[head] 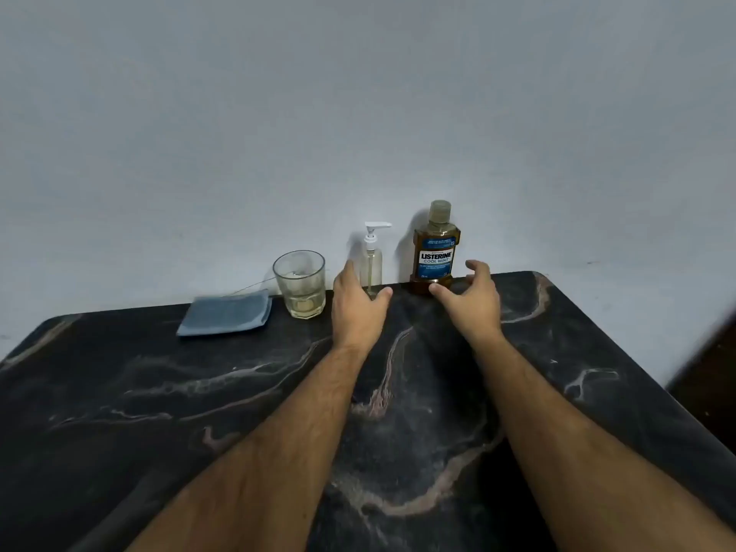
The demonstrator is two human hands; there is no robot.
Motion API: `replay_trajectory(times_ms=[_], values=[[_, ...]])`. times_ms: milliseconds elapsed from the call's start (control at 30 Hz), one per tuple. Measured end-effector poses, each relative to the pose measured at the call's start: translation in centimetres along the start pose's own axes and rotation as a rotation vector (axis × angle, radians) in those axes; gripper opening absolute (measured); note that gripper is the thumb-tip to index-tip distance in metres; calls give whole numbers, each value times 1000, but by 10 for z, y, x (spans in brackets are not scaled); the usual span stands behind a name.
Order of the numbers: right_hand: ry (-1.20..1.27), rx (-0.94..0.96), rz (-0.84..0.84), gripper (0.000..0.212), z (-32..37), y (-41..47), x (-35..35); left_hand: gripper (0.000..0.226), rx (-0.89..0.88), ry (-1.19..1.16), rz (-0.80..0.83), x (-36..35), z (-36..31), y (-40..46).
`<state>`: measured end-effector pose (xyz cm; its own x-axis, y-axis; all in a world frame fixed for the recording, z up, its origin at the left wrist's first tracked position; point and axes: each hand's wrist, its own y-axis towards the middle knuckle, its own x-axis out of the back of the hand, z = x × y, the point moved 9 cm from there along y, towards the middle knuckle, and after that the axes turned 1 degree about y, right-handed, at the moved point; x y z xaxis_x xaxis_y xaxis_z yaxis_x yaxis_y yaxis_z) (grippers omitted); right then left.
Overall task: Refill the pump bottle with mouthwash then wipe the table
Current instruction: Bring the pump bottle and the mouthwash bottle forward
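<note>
Reaching across a dark marbled surface [398, 412], a person stretches both bare hands toward 2 containers standing against a pale wall. The left hand [355, 308], fingers spread and holding nothing, is in front of the base of the clear pump bottle [371, 260], thumb close to its foot. The right hand [470, 296] is opened in a loose arc — fingers curved, thumb forward — just beside the lower right of the amber mouthwash bottle [436, 249], not yet closed on it. A drinking glass [300, 284] with a little pale liquid stands left of the pump bottle, and a folded blue cloth [227, 314] lies further left.

Doing this step well likely means gripping each bottle low on its body and bringing both forward — the pump head makes its bottle top-heavy — before unscrewing anything near the wall.

Whether either hand already touches its bottle cannot be told; the left hand hides the pump bottle's base. The pump bottle looks nearly empty, though its level is hard to read. Both arms are cut off at the bottom edge.
</note>
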<state>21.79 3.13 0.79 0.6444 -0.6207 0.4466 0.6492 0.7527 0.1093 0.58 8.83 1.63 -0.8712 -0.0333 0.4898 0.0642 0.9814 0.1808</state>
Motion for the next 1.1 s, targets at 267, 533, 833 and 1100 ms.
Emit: replay_trajectory(times_ms=[267, 533, 833, 1100], values=[[43, 113, -89, 102, 7, 47, -26, 74, -21, -39, -200, -26, 5, 39], [79, 91, -9, 60, 3, 61, -29, 52, 18, -104, -186, -23, 24, 51], [63, 52, 75, 54, 8, -14, 1, 52, -42, -122, -81, 11, 8, -17], [132, 93, 93, 50, 21, -136, 46, 55, -5, -171, -9, 73, 14, -125]])
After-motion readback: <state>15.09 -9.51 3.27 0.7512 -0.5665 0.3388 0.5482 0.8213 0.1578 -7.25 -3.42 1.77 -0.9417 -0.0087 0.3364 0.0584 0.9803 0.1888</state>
